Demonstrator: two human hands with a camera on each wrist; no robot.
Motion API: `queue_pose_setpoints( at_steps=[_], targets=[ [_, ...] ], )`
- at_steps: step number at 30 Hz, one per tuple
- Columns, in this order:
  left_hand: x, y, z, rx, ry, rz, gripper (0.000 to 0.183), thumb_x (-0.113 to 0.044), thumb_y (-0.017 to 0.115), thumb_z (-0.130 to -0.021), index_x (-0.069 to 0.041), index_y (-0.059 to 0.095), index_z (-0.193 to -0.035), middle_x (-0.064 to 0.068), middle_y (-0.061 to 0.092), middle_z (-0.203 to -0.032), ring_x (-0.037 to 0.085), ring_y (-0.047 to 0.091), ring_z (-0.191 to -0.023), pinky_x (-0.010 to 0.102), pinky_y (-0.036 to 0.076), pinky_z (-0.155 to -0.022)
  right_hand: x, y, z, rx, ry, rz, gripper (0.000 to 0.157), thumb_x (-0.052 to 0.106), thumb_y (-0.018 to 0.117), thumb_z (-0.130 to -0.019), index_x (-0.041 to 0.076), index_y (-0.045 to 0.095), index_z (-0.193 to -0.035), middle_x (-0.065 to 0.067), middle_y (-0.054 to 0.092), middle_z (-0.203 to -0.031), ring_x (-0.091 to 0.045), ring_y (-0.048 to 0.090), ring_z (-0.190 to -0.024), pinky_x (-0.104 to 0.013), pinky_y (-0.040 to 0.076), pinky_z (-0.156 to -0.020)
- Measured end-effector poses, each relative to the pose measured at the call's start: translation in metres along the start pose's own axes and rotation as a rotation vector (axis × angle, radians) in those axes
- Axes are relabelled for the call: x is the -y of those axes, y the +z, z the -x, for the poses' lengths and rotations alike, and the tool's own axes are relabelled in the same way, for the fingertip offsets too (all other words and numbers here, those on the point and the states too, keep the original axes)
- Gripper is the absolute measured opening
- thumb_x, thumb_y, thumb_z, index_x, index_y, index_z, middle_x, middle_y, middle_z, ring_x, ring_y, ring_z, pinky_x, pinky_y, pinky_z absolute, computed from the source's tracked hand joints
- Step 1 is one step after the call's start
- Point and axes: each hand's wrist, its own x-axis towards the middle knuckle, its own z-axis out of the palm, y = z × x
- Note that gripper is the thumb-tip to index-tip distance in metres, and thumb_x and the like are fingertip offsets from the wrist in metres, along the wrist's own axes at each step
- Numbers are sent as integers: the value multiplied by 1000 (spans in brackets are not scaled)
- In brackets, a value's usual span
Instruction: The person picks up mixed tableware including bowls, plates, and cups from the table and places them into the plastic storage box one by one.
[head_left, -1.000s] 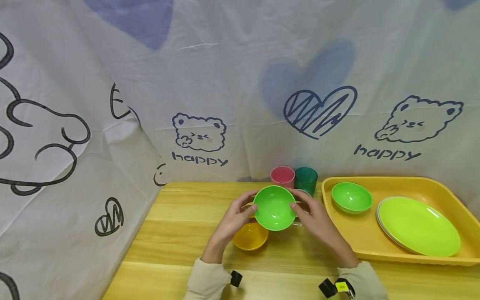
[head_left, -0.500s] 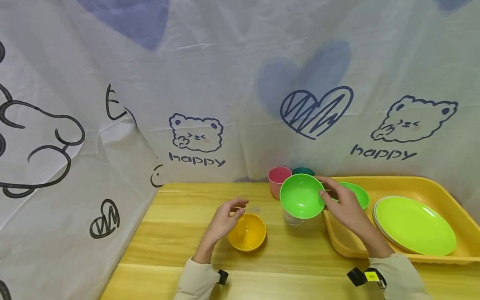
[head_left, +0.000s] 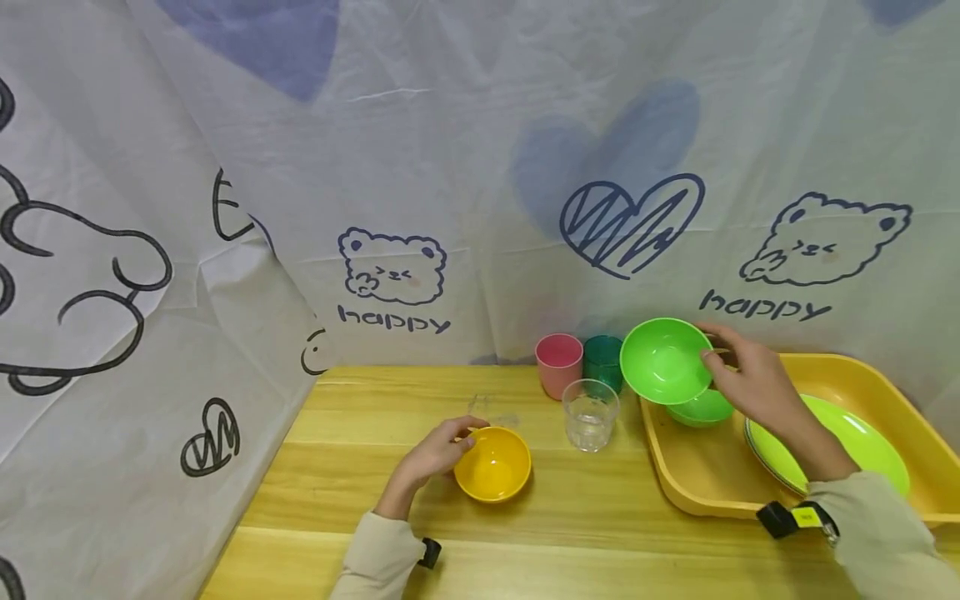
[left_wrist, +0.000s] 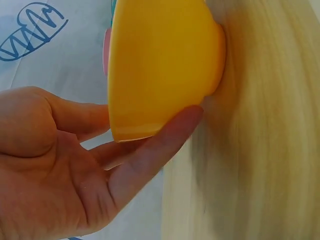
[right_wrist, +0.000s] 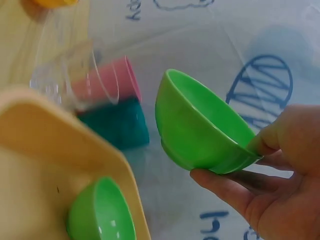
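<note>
Hands are working well apart over a wooden table (head_left: 570, 517), each with its own bowl. Right hand (head_left: 753, 383) is gripping a green bowl (head_left: 663, 362) by its right side, thumb at the rim, fingers against the outside; that bowl is being held up at the back left corner of an orange tray (head_left: 690, 467), partly hiding a second green bowl (head_left: 701, 411) sitting inside. Lime plate (head_left: 862, 442) is resting farther right in the tray, partly behind the forearm. Left hand (head_left: 435, 452) is pinching the left side of a yellow bowl (head_left: 492, 467), thumb over the rim, one finger lying along the outer wall; whether its foot is touching the wood, I cannot tell. Clear cup (head_left: 590, 417) is standing between the held bowls, pink cup (head_left: 559, 368) and teal cup (head_left: 603, 360) standing just behind, near a printed cloth (head_left: 465, 150).
</note>
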Motion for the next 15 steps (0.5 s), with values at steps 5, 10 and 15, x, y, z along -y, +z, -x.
queue_pose_setpoints(
  at_steps=[5, 10, 15],
  targets=[
    [4, 0, 1, 29, -41, 46, 39, 7, 39, -104, 5, 55, -139, 33, 54, -135, 35, 64, -91, 44, 61, -59, -20, -9, -8, 25, 29, 41, 44, 10, 46, -106, -10, 46, -145, -41, 57, -128, -56, 63, -106, -34, 63, -65],
    [7, 1, 2, 40, -90, 112, 42, 7, 35, -105, 1, 55, -141, 33, 52, -137, 30, 65, -82, 43, 62, -54, -45, -8, -11, 23, 75, 50, 43, 8, 47, -104, -15, 48, -141, -44, 57, -123, -58, 63, -103, -35, 63, -63],
    [7, 0, 3, 46, -102, 164, 42, 6, 35, -105, 0, 55, -141, 32, 53, -135, 33, 67, -87, 44, 63, -56, -69, -7, -9, 22, 121, 113, 41, 9, 49, -103, -16, 52, -135, -43, 59, -120, -58, 63, -102, -45, 63, -68]
  ],
)
